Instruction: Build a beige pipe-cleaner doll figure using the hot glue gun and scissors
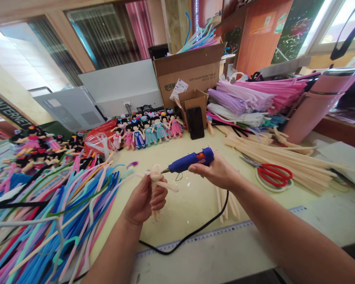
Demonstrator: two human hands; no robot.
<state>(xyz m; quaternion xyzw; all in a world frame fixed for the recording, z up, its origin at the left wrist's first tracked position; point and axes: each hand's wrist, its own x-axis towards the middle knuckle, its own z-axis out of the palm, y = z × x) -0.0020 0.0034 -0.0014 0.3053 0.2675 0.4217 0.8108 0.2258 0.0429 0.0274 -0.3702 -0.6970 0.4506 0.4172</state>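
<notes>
My left hand (144,201) is closed around a small beige pipe-cleaner doll figure (157,177), held upright over the yellow-green table (192,197). My right hand (217,171) grips a blue hot glue gun (192,159), its metal nozzle touching the figure's round head. The gun's black cord (195,232) trails down across the table toward me.
A heap of colourful pipe cleaners (47,209) fills the left. Finished dolls (149,132) line the back near cardboard boxes (192,75). Red scissors (273,173) lie on beige pipe cleaners (284,154) at right. Pink and purple bundles (254,96), a pink bottle (319,102) and a ruler (225,230) are also here.
</notes>
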